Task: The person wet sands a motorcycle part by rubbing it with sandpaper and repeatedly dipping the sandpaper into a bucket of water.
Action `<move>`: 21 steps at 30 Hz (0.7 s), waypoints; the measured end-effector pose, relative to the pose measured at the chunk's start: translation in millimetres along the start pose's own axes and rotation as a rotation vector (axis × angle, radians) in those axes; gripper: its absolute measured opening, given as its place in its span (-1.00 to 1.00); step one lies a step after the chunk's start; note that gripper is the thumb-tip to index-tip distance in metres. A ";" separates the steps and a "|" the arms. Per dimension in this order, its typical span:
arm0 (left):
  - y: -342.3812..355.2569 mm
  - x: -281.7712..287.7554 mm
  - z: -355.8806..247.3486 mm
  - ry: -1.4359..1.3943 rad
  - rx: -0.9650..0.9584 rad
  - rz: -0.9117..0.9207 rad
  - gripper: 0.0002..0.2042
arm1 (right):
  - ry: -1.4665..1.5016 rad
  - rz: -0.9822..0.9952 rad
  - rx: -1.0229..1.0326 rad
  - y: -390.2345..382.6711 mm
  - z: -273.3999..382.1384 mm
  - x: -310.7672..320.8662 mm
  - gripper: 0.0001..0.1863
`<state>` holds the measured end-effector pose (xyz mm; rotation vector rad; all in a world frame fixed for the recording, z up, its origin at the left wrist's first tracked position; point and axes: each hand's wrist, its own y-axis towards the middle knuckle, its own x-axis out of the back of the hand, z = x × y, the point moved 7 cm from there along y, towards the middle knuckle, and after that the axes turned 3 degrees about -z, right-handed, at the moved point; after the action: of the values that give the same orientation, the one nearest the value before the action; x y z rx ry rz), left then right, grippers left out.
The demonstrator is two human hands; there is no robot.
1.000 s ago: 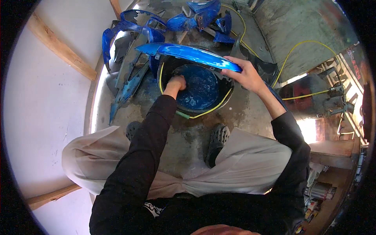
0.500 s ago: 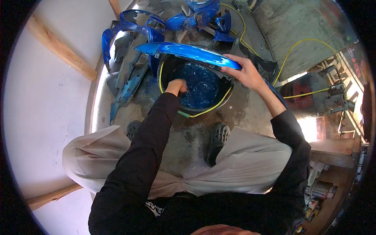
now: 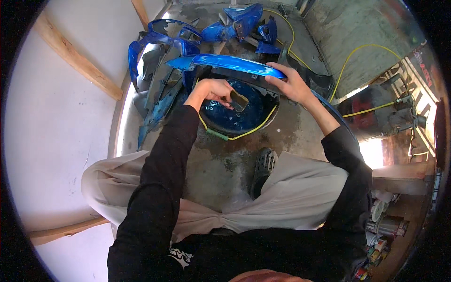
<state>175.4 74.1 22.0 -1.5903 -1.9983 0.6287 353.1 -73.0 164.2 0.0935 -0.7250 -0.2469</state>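
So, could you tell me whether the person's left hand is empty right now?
No, the left hand holds a small dark pad above the basin of blue water.

A cluster of small cans [image 3: 381, 224] with coloured labels sits at the lower right edge, beside a wooden ledge; their details are too small to make out. A panel with red lettering [image 3: 421, 58] hangs at the upper right, beyond the concrete floor [image 3: 361, 28].
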 end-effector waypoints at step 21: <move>-65.0 21.8 -217.8 0.374 -0.518 -0.454 -0.70 | -0.699 -0.197 0.508 0.1 41.2 -8.2 -0.67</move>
<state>263.0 91.4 232.2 -1.3032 -2.2116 -0.3623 319.8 -70.7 189.7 0.5842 -1.4689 -0.2802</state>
